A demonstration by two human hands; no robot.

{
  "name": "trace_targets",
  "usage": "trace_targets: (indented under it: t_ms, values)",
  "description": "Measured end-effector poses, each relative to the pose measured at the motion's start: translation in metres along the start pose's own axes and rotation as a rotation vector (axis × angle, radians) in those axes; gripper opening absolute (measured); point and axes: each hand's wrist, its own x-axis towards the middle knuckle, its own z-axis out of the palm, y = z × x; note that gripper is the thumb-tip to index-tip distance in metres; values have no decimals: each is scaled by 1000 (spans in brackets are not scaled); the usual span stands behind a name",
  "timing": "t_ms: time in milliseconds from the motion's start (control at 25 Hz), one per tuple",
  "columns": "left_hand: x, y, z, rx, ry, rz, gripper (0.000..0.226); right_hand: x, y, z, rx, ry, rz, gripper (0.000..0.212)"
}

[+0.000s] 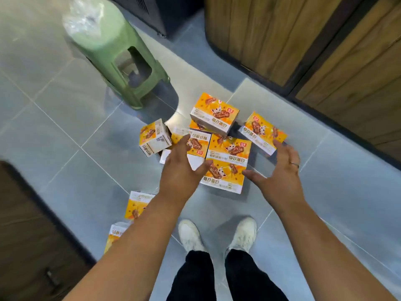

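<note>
Several orange-and-white snack boxes lie scattered on the grey tiled floor. The nearest big box (227, 164) lies between my two hands. My left hand (181, 168) hovers over the pile with fingers spread and holds nothing. My right hand (280, 170), with a ring on one finger, is spread open to the right of that box, fingertips close to another box (262, 132). One box (213, 114) sits on top of others at the back, and one (155, 137) stands tilted on the left. Two more boxes (136, 205) lie under my left forearm.
A green plastic stool (115, 55) with clear wrap on its seat stands at the back left. Wooden cabinet fronts (303, 40) run along the right. A dark wooden cabinet (28, 235) is at the lower left. My white shoes (217, 233) stand just behind the pile.
</note>
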Motion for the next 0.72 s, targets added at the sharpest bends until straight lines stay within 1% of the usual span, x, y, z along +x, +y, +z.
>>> trace_targets:
  t_ms: [80,160,280,360,520,600,680,720]
  values:
    - [20,-35,36,7,-28,-2,73,19,29,41,-29,24,41,104]
    - [39,-72,75,22,-43,-19,70,41,61,89,-24,41,78,104]
    - [64,-127,140,64,-88,-34,77,72,116,159,-9,58,140,104]
    - [74,-158,178,104,-128,-52,77,87,148,197,-26,48,151,104]
    - [88,-231,265,209,-250,-80,70,117,219,273,-77,-3,197,106]
    - [91,-263,298,272,-286,-116,73,127,247,305,-91,-25,207,108]
    - [96,-288,323,351,-332,-183,82,137,269,331,-134,-61,239,113]
    - [99,-299,334,344,-366,-213,87,141,279,344,-165,-94,260,115]
